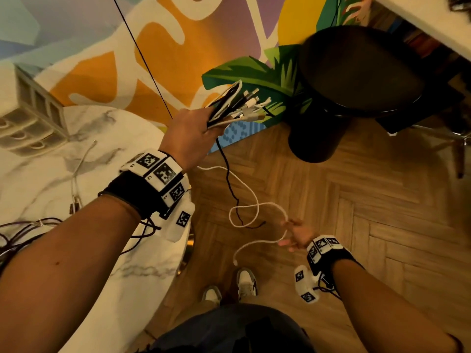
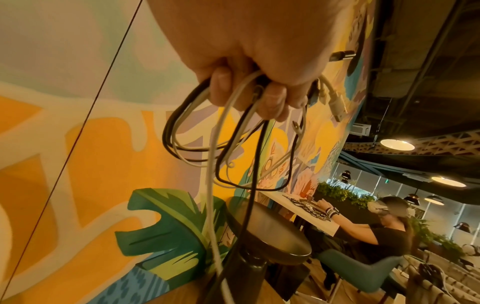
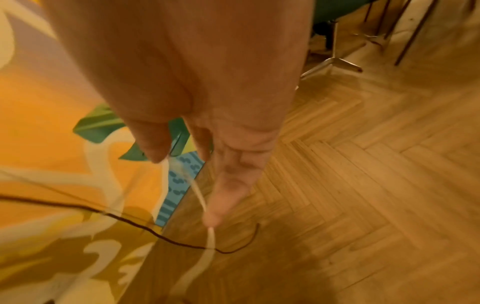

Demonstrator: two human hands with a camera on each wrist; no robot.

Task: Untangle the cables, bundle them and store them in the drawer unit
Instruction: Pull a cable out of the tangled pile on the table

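Note:
My left hand (image 1: 191,133) is raised in front of the painted wall and grips a bundle of white and black cables (image 1: 237,103), their plugs sticking out past the fingers. In the left wrist view the looped bundle (image 2: 197,144) hangs under my curled fingers (image 2: 221,90). A long white cable (image 1: 251,194) and a thin black cable (image 1: 227,174) trail down from that fist. Lower right, my right hand (image 1: 295,234) pinches the white cable (image 3: 211,238) between thumb and fingers, and its free end dangles near my shoes. The beige drawer unit (image 1: 33,115) stands on the marble table (image 1: 114,138) at far left.
More dark cables (image 1: 20,233) and a white cable (image 1: 81,164) lie on the table. A black round stool (image 1: 356,72) stands by the wall, close to the bundle. A white desk edge (image 1: 433,19) is at top right. Another person (image 2: 376,232) sits at a desk further off.

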